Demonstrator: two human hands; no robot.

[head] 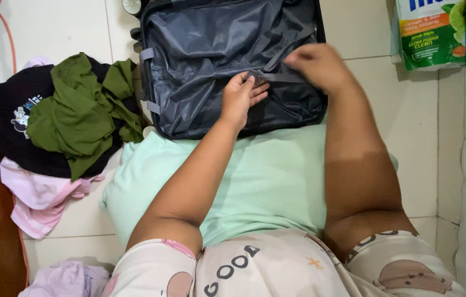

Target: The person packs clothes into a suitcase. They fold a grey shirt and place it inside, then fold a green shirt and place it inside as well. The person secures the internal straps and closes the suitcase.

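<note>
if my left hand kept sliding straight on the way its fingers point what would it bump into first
Probably the right hand. The left hand points rightward along the grey strap inside the open suitcase, and the right hand grips that strap just beyond the buckle.

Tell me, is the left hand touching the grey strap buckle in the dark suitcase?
Touching. The head view shows the left hand with its fingertips pressed on the grey strap buckle inside the dark suitcase; no gap shows between them.

Suitcase point(227, 60) top cut off by frame edge. Strap buckle point(256, 77) largely covered by fingers of left hand point(240, 99). Green-and-white packet point(436, 33) cropped above.
</note>
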